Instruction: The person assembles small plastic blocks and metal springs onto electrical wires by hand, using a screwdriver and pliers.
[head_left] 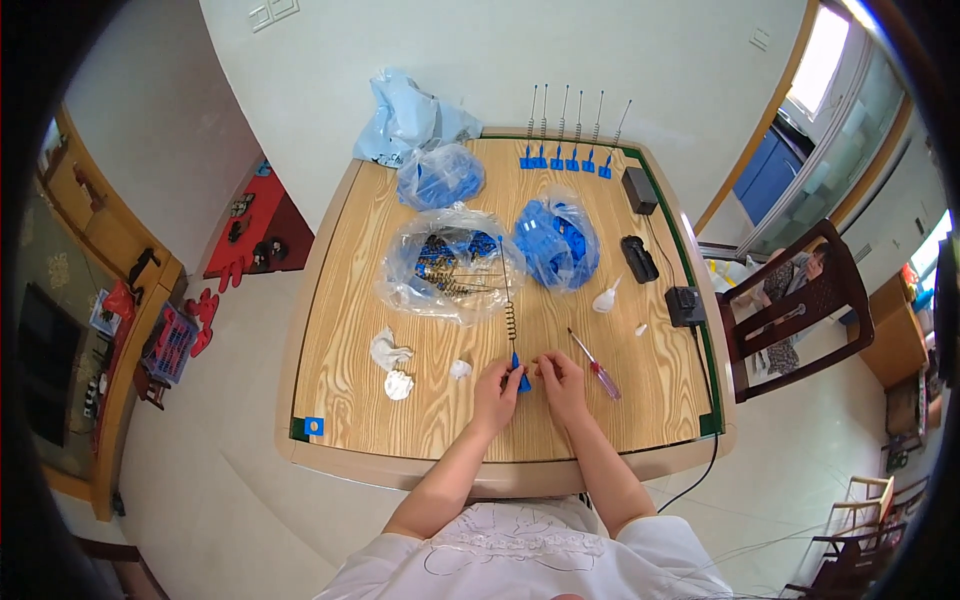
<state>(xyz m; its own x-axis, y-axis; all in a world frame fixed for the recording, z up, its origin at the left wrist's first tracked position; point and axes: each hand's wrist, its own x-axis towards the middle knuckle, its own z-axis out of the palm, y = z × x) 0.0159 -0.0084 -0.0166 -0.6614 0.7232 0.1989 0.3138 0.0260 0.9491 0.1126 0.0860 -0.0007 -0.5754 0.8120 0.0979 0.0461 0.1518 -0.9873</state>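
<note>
Near the front middle of the table, my left hand [496,396] is closed round the blue base of a spring antenna [511,322]. Its dark coil and thin rod point away from me, with the rod's tip over a plastic bag. Close to the right of the base, my right hand [560,384] has its thumb and fingers pinched together. Whatever is between those fingertips is too small to make out. A screwdriver [597,369] with a clear reddish handle lies right of my right hand. Left of my left hand is a small crumpled white tissue [460,369].
Several similar antennas [573,152] stand along the back edge. Clear bags of springy parts [447,283] and blue pieces [560,245] lie mid-table. A white squeeze bottle [607,296], a black battery charger [639,259] and black boxes [685,306] are at right. A dark chair [800,310] stands beyond.
</note>
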